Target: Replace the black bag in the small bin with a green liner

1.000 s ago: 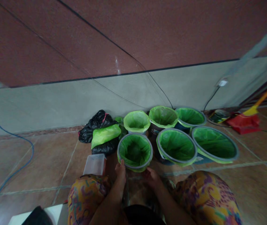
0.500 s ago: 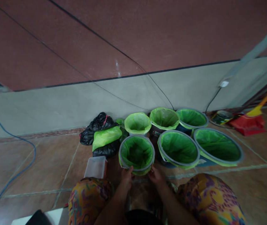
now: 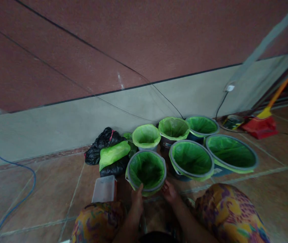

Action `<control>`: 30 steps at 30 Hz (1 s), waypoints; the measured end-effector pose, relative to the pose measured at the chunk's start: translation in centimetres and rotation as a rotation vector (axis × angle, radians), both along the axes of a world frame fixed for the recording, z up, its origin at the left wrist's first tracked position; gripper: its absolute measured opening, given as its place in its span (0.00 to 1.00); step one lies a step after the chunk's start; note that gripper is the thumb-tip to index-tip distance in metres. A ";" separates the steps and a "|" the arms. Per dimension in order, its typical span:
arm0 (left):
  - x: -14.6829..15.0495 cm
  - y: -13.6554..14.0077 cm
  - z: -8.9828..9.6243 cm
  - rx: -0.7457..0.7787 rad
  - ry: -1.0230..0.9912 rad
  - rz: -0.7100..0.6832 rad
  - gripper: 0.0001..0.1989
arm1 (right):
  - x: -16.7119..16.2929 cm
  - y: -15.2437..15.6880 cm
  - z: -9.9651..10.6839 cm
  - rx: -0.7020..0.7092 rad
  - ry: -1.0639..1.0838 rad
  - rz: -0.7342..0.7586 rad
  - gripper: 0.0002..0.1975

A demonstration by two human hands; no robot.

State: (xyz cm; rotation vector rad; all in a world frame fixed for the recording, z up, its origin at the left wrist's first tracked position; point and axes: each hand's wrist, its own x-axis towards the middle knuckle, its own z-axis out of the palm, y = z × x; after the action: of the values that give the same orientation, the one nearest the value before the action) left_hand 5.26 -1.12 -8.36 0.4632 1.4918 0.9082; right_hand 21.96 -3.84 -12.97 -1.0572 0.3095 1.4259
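Directly in front of me stands a round trash bin (image 3: pixel 147 169) with a grey rim ring, lined with a green plastic bag. My left hand (image 3: pixel 137 198) is closed on its near left edge, thumb over the rim and the other fingers hidden below. At the near right edge my right hand (image 3: pixel 169 192) lies against the bin's side, palm turned up and fingers slightly apart. To its right is another lined trash bin (image 3: pixel 191 159) with a grey ring. Behind stands a smaller bin (image 3: pixel 146 136) with a light green liner folded over its rim.
More lined bins (image 3: pixel 173 128) line the wall. Black garbage bags (image 3: pixel 105 140) and a light green bag (image 3: pixel 114 153) lie left, beside a clear plastic box (image 3: pixel 104 189). A blue hose (image 3: pixel 33 184) crosses the tiles. On the right are a red dustpan (image 3: pixel 260 127) and a can (image 3: pixel 232 122).
The view has shifted and tilted slightly. My left hand stays at the front bin's rim, its thumb now higher over it. My right hand has turned palm up, its fingers loosened.
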 end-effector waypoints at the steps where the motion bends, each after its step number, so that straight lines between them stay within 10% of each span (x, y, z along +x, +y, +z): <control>1: 0.3 -0.3 0.2 -0.011 -0.034 0.005 0.23 | 0.0 0.2 -0.1 -0.022 0.005 -0.013 0.07; 10: 1.1 -0.4 1.0 0.029 -0.030 0.007 0.25 | -0.2 -0.3 -2.2 -0.076 -0.039 -0.045 0.10; 24: 1.6 -1.5 0.1 -0.017 -0.161 -0.130 0.25 | 1.1 0.6 0.5 -0.054 -0.008 -0.021 0.07; 30: 0.3 0.1 -0.3 0.034 0.081 -0.066 0.22 | -0.7 -0.7 -0.6 -0.034 -0.041 -0.014 0.08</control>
State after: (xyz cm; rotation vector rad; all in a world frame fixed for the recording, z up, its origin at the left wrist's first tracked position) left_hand 5.55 -1.02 -8.69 0.5764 1.5276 0.8724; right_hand 21.26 -4.50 -13.59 -1.1082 0.3117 1.3887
